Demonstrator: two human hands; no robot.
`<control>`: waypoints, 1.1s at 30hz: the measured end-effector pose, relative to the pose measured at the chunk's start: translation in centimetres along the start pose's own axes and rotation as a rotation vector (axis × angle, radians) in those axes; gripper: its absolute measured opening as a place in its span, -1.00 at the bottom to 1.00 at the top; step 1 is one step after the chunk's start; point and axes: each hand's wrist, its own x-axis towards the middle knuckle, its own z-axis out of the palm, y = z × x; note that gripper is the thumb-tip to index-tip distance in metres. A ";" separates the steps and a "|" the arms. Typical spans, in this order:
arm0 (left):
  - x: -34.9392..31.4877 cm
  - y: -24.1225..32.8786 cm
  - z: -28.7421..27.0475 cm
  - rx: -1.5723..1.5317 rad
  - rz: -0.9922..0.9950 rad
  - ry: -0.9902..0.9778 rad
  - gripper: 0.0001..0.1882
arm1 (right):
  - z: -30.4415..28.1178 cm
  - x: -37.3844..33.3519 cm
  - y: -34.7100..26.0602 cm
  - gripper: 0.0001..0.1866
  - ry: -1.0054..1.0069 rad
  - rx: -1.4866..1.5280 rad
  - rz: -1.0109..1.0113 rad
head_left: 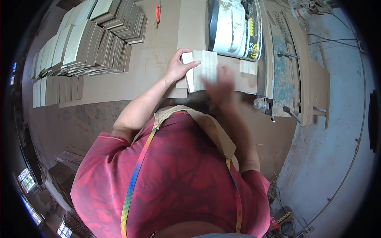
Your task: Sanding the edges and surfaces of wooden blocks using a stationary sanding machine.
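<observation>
A small bundle of pale wooden boards point(205, 71) stands at the near edge of the cardboard-covered bench, its grain or board edges showing as fine lines. My left hand point(180, 66) grips its left side, with the thumb across the front and the fingers over the far side. At its lower right is my right hand point(222, 85), smeared by motion, so its fingers cannot be made out. Whether that hand touches the wood is unclear. Another pale wooden piece point(248, 66) lies to the right, below a rounded white-and-black container or machine cover point(234, 29).
Stacks of pale wooden boards point(95, 45) fill the left of the bench point(139, 79). A small red-handled tool point(158, 14) lies at the far side. On the right stands a worn blue machine bed point(283, 67) with protruding metal handles point(291, 113), near a wall with cables.
</observation>
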 end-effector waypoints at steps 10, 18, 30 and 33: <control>2.2 -1.0 -1.2 -0.540 -0.125 -0.138 -0.55 | 0.3 -1.9 -3.7 -0.21 0.049 0.053 -0.056; 0.4 -0.8 -3.8 -0.342 -0.017 -0.318 -0.45 | -3.4 -7.5 6.5 -0.25 0.019 -0.168 0.337; -0.6 0.5 -3.0 -0.140 -0.020 -0.151 -0.43 | 2.5 0.1 11.2 -0.50 0.382 -0.368 0.136; -0.8 0.4 -2.1 -0.042 -0.022 -0.091 -0.45 | 1.4 -0.3 2.0 -0.40 0.000 0.026 0.066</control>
